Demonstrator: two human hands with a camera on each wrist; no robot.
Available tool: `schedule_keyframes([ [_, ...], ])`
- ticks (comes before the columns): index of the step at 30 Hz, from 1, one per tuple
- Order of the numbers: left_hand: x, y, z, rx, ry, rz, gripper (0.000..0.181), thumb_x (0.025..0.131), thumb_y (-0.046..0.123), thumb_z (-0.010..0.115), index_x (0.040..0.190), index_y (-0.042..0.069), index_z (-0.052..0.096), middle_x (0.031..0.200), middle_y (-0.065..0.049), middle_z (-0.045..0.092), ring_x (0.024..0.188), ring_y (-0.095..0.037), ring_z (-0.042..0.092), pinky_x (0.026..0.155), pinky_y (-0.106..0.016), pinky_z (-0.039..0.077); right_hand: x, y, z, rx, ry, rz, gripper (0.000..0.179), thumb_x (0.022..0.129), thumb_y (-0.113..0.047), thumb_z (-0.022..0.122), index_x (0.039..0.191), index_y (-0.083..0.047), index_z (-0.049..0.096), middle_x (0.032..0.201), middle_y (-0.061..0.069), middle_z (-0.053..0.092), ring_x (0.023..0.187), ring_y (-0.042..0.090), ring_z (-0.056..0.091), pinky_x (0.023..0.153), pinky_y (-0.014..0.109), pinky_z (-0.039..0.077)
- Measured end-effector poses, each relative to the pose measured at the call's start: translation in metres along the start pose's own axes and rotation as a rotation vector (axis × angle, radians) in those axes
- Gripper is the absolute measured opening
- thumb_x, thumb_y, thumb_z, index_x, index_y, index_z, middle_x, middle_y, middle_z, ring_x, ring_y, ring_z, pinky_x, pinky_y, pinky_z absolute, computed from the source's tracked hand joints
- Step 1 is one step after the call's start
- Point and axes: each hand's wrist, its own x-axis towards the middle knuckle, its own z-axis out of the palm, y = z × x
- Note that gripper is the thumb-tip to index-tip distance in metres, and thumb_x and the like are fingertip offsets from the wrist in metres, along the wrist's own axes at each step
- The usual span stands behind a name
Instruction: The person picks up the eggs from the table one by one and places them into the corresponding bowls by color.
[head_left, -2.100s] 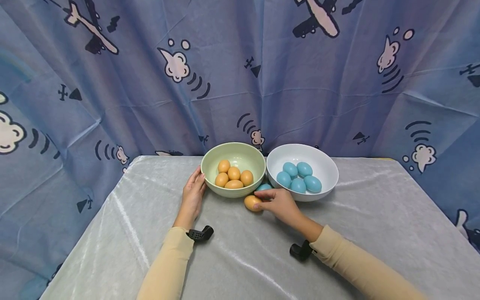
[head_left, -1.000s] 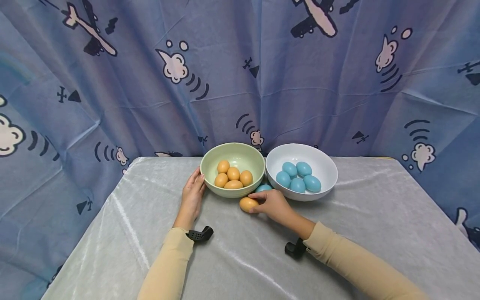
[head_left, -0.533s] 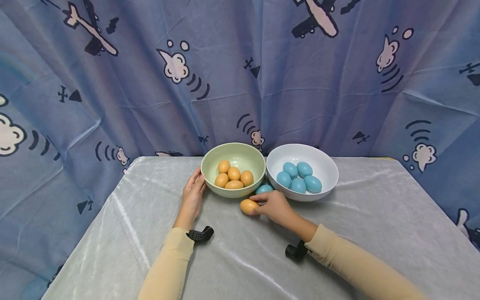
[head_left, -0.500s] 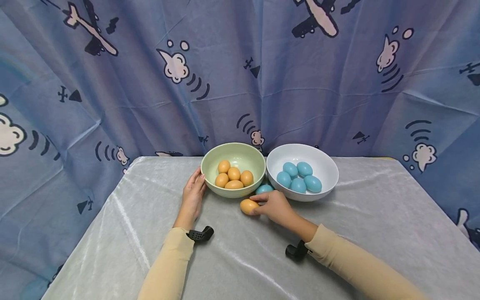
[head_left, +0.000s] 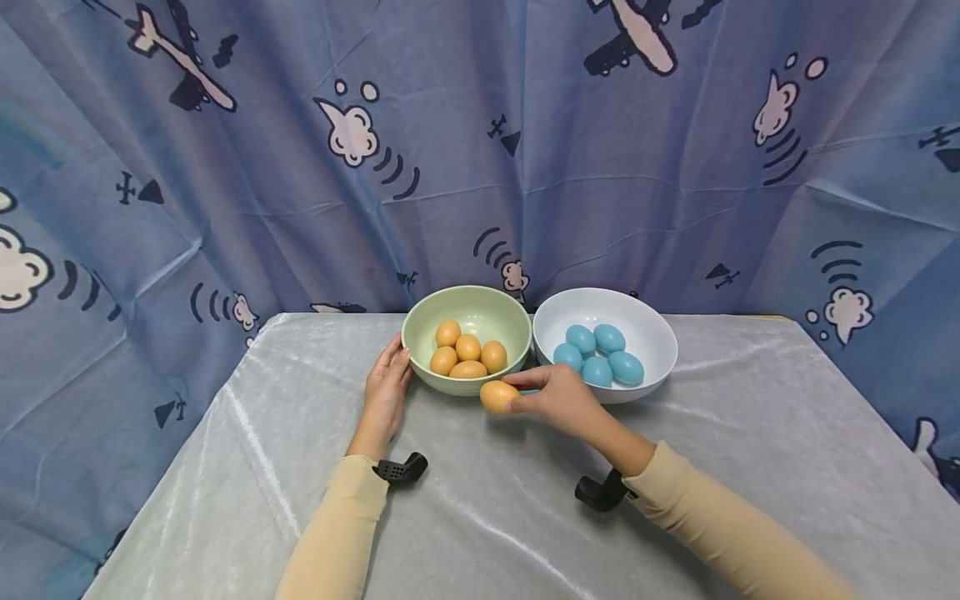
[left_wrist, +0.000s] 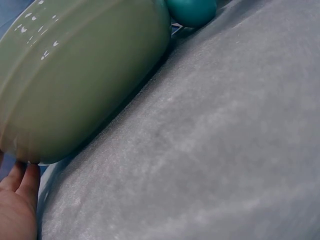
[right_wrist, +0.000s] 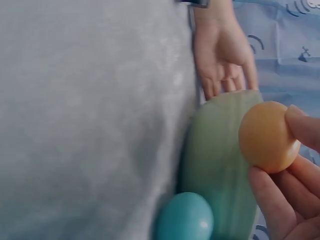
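Note:
An orange egg [head_left: 498, 397] is pinched between the thumb and fingers of my right hand [head_left: 562, 402], lifted off the cloth before the green bowl's front rim. My left hand [head_left: 386, 392] touches the left side of that green bowl [head_left: 495, 302] with extended fingers, as the right wrist view also shows. Several orange eggs [head_left: 468, 347] lie inside it. A loose blue egg [right_wrist: 185, 218] sits on the cloth beside the green bowl; in the head view my right hand mostly hides it. To the right, the white bowl [head_left: 652, 333] holds several blue eggs [head_left: 609, 337].
Both bowls stand side by side near the far edge of a table covered in grey cloth [head_left: 465, 517]. A blue printed curtain [head_left: 450, 167] hangs right behind them. Each wrist wears a small black camera [head_left: 401, 469].
My right hand first drew the orange egg a little left along the cloth, then raised it toward the green bowl's rim. The left hand has stayed on the green bowl's side.

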Motion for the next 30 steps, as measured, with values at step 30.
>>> schedule_keyframes([
  [30, 0.000, 0.000, -0.003, -0.013, -0.029, 0.021, 0.056, 0.104, 0.013, 0.049, 0.156, 0.003, 0.029, 0.164, -0.013, 0.026, 0.150, -0.024, 0.029, 0.125, -0.039, 0.025, 0.060, -0.034, 0.002, 0.007, 0.216, 0.008, 0.039, 0.079, -0.018, 0.083, 0.116, -0.007, 0.075, 0.116, 0.010, 0.074, 0.119, 0.025, 0.065, 0.102, 0.039, 0.052],
])
